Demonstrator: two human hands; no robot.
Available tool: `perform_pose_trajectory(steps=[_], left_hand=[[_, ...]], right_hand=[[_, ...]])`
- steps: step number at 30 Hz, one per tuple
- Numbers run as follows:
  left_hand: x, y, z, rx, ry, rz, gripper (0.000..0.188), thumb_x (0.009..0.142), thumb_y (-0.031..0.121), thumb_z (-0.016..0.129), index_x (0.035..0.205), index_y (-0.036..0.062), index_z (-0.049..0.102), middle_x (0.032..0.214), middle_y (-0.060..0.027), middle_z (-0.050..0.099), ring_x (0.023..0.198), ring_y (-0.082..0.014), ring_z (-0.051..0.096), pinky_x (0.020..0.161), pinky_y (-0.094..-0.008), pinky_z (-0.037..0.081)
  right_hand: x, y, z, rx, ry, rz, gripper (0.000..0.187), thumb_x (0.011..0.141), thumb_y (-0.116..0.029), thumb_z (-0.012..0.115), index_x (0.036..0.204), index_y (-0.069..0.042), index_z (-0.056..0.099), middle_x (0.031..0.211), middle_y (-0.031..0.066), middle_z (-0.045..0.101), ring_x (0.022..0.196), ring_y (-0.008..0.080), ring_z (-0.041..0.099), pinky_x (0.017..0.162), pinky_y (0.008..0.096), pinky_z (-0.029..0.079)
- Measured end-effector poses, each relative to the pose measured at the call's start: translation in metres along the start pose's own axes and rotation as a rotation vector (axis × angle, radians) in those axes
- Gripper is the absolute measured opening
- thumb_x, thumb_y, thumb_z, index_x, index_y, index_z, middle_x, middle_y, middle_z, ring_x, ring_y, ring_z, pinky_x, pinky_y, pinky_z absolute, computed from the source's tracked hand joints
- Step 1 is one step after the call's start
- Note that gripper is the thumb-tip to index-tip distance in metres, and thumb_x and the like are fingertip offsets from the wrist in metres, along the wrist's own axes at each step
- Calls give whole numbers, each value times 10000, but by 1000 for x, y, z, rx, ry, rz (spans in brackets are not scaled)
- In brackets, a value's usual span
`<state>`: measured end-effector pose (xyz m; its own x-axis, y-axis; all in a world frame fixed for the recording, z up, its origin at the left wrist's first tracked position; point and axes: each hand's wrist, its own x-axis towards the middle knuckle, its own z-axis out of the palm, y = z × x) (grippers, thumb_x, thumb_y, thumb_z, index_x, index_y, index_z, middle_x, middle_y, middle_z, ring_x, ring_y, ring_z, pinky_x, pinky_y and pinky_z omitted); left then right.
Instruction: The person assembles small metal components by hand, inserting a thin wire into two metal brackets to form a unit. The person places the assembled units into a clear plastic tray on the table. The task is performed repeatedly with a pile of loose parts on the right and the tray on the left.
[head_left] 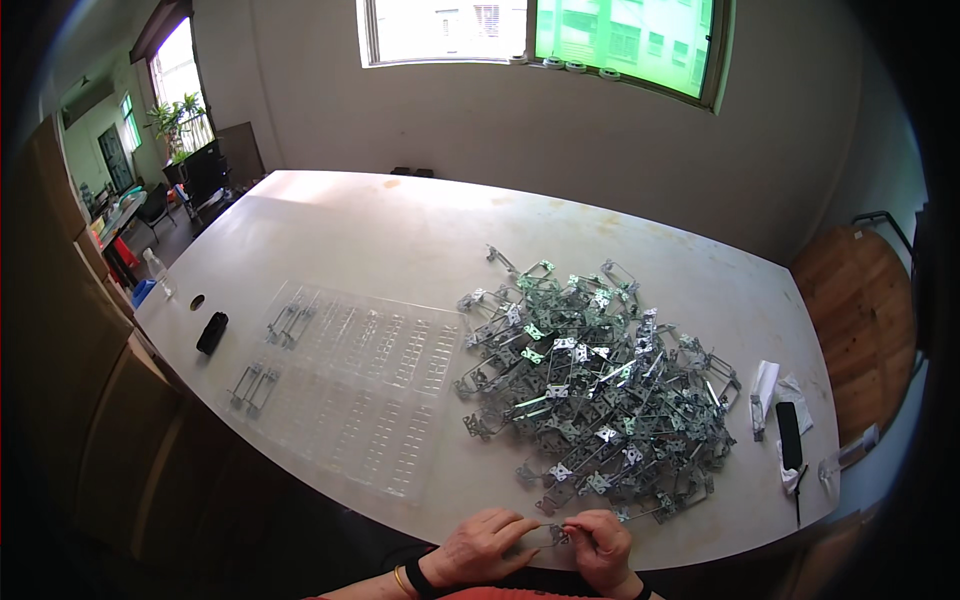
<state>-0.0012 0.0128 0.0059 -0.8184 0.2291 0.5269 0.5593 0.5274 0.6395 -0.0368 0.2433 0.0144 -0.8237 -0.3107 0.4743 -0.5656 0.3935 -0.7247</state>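
Observation:
Near the front edge of the table, my left hand (482, 547) and my right hand (601, 548) hold one small metal wire-and-plate bracket (556, 536) between them. My left fingers are closed on its wire arms, and my right thumb and fingertips pinch its plate end. Just beyond my hands lies a big tangled heap of similar silvery brackets (600, 400). A clear plastic tray (340, 440) with rows of moulded slots lies flat to the left. Several brackets (255, 388) rest in its leftmost slots, in both the far and near halves.
A black case (212, 333) and a clear bottle (158, 272) are by the table's left edge. On the right lie a black oblong object (790, 435), white wrappers (765, 380) and a clear container on its side (850, 452). A round wooden board (865, 310) stands beyond the table.

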Motion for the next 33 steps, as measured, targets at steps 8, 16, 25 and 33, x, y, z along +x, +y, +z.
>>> perform_pose_trajectory(steps=[8, 16, 25, 33], left_hand=[[-1, -1, 2, 4, 2, 6, 429, 864, 194, 866, 1238, 36, 728, 1022, -120, 711, 894, -315, 712, 797, -402, 587], [-2, -2, 1, -14, -4, 11, 427, 876, 200, 858, 1245, 31, 722, 1034, -125, 711, 901, -321, 709, 799, -406, 582], [0, 0, 1, 30, -30, 2, 416, 884, 212, 853, 1237, 34, 725, 1036, -122, 713, 907, -319, 712, 813, -403, 582], [-7, -2, 6, 9, -39, -29, 425, 888, 207, 826, 1264, 48, 709, 1055, -122, 701, 941, -331, 710, 840, -414, 585]], right_hand=[[-1, -4, -1, 106, -13, 44, 191, 964, 75, 731, 1116, -40, 733, 1006, 141, 715, 828, 288, 705, 732, 354, 561], [4, -8, 0, 93, 2, 8, 157, 967, 50, 749, 1093, -40, 724, 980, 130, 699, 786, 263, 686, 693, 343, 543], [-3, -1, -1, 78, -13, 38, 167, 953, 48, 760, 1093, -41, 739, 992, 130, 711, 806, 264, 700, 704, 343, 557], [0, -6, -3, 69, -32, 24, 189, 969, 59, 737, 1136, -28, 734, 1051, 163, 722, 895, 322, 710, 792, 384, 568]])
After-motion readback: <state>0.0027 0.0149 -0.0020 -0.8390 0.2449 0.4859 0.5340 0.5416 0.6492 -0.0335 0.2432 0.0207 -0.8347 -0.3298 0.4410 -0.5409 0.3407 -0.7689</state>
